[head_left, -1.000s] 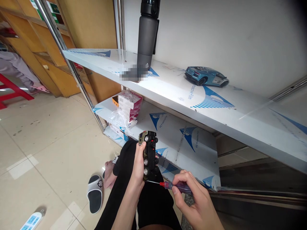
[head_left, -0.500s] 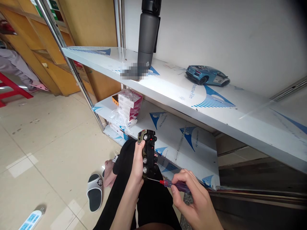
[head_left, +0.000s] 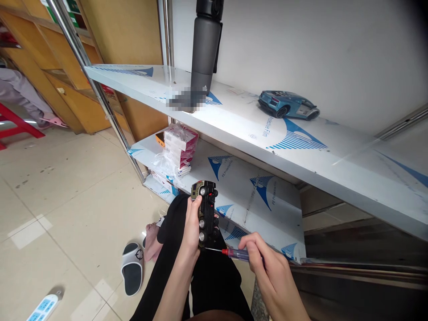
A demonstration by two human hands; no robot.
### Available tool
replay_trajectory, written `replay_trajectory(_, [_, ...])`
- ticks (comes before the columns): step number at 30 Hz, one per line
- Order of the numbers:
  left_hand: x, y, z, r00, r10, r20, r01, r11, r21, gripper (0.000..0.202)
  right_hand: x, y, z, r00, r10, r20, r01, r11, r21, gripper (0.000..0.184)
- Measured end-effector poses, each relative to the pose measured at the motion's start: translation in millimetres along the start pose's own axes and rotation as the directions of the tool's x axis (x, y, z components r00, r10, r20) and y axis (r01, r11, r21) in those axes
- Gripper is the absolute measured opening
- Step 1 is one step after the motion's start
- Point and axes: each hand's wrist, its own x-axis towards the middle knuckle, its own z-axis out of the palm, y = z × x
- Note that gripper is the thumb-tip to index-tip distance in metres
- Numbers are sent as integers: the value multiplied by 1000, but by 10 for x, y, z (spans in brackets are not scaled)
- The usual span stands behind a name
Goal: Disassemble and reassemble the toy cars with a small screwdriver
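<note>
Left hand (head_left: 193, 227) clamped round toy truck (head_left: 205, 214), underside up, wheels showing, held above my black-trousered lap (head_left: 214, 285), near lower steel shelf (head_left: 254, 200). Right hand (head_left: 270, 272) pinching screwdriver (head_left: 237, 254), steel tip just beside truck's lower end.

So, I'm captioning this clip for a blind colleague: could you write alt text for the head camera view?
A left hand grips a dark toy car over a black-clad lap, while the right hand aims a red-handled screwdriver at it. Behind, a steel shelf holds a blue model car and a black bottle.
</note>
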Motion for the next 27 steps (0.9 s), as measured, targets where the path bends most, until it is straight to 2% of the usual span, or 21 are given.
replay_trajectory(3, [-4, -4, 2, 1000, -4, -5, 4, 1000, 1, 49, 9, 8, -11, 999, -39, -19, 39, 999, -5, 17])
replay_trajectory(7, [-12, -13, 12, 1000, -12, 1, 12, 1000, -2, 55, 9, -1, -27, 999, -40, 6, 40, 999, 19, 22])
replay_trajectory(11, [-16, -17, 16, 1000, 0, 4, 0, 1000, -7, 49, 6, -25, -43, 978, -211, -7, 211, 978, -7, 18])
replay_trajectory(12, [-15, -18, 14, 1000, 1, 5, -1, 1000, -7, 47, 5, -27, -44, 977, -211, 4, 211, 977, -5, 18])
replay_trajectory(16, [-13, -26, -1, 1000, -10, 9, 10, 1000, 0, 47, -5, -10, -43, 997, -71, 19, 71, 998, -1, 20])
replay_trajectory(19, [-11, -27, -8, 1000, -8, 10, 8, 1000, 2, 47, -5, 4, -45, 997, -73, 21, 73, 997, -5, 22])
replay_trajectory(22, [-9, -25, -1, 1000, -7, 8, 7, 1000, 6, 46, 5, 10, -44, 999, -24, 31, 23, 1000, 9, 28])
replay_trajectory(25, [-5, -25, 13, 1000, -8, 2, 8, 1000, 7, 45, 1, 19, -38, 997, -78, 15, 78, 997, 3, 22])
replay_trajectory(27, [-3, -27, 20, 1000, -9, -2, 9, 1000, 8, 45, -11, 22, -34, 998, -52, 41, 51, 998, 27, 23])
